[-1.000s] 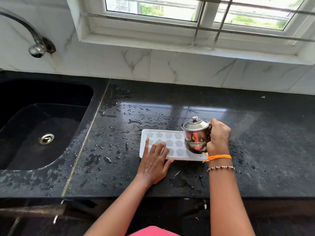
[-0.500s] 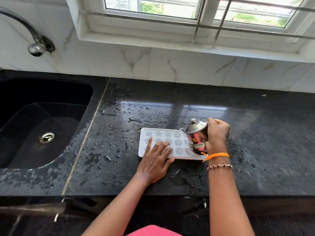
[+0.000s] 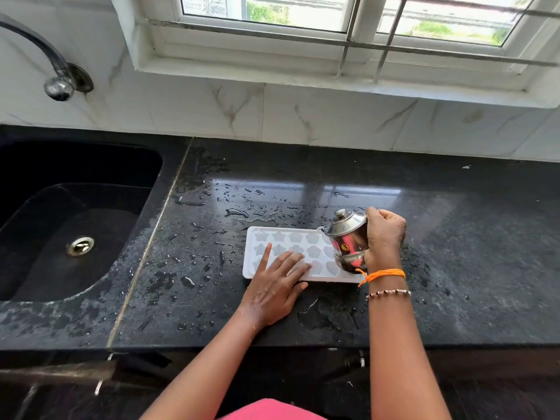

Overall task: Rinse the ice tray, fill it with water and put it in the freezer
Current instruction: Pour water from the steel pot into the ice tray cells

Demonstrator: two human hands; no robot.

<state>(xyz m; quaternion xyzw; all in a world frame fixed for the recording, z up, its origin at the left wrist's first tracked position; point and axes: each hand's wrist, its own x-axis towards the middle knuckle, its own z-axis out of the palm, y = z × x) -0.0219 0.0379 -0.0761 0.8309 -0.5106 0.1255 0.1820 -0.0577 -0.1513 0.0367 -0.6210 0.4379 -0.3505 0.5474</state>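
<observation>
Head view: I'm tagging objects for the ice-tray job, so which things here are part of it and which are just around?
In the job:
ice tray, flat on the counter
steel pot, tilted over the tray
left hand, fingers straight on the tray
right hand, holds the pot

Just around:
sink
tap
window
counter, wet

Small pot (image 3: 348, 237): polished steel, mirror-glossy. Ice tray (image 3: 283, 237): white plastic, matt, smooth. Countertop (image 3: 454, 237): black speckled stone, polished, wet with droplets. Sink (image 3: 100, 213): dark, matt. Wall tiles (image 3: 303, 113): marbled, glossy. Tap (image 3: 57, 77): chromed metal.
</observation>
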